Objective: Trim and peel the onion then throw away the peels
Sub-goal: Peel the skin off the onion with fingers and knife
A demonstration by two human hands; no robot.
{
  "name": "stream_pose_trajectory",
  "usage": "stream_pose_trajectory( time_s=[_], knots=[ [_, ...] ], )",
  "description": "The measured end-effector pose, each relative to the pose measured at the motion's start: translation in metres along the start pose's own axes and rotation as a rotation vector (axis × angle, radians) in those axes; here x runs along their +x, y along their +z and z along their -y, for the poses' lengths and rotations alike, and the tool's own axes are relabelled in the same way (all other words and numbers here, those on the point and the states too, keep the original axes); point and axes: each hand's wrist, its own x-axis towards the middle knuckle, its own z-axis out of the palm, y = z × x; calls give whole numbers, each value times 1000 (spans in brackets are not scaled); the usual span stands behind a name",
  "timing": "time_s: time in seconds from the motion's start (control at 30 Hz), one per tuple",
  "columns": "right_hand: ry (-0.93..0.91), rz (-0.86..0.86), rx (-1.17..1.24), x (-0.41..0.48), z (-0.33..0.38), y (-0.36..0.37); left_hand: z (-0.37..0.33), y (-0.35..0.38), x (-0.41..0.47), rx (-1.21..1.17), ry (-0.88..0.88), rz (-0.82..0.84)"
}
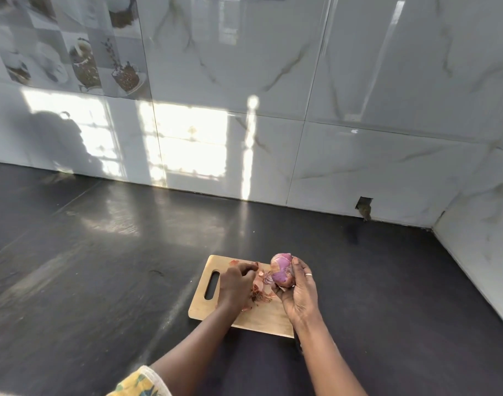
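**Onion nearly bare: last skin to be cleared**

Onion (pixel 281 270) is held just above the board's (pixel 244 320) far R corner, wrapped by curled fingers of R hand (pixel 298 294); mostly purple flesh is shown. L hand (pixel 235 285) is set on the board, fingers curled by the peels (pixel 261 294); whether a scrap is pinched can't be told. Judged: leftover skin is best lifted from a cut end, and scraps kept in one heap for binning.

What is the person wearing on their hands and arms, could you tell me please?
The left hand and right hand are ungloved, and both forearms are bare. A yellow patterned fabric sleeve with blue-green marks and a pale cuff covers the upper left arm. A thin silver-coloured metal ring sits on one right finger. No watch or bracelet shows.
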Motion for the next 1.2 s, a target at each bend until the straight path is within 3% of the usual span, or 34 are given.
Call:
stream_pose_trajectory(
  time_s=[0.2,0.4,0.73,1.07,1.2],
  knots=[
    [4,51,16,0,-5,-2,-13,3,-10,-231,88,193],
    [-19,70,1,-3,-6,-3,-8,7,-8,-296,32,190],
    [-10,76,-3,-13,0,5,-5,6,-9,-140,127,84],
    [-13,105,22,-20,5,9,-6,4,-19,-330,134,103],
    [-16,102,28,-21,4,9,-1,4,-19,-337,110,11]
  ],
)
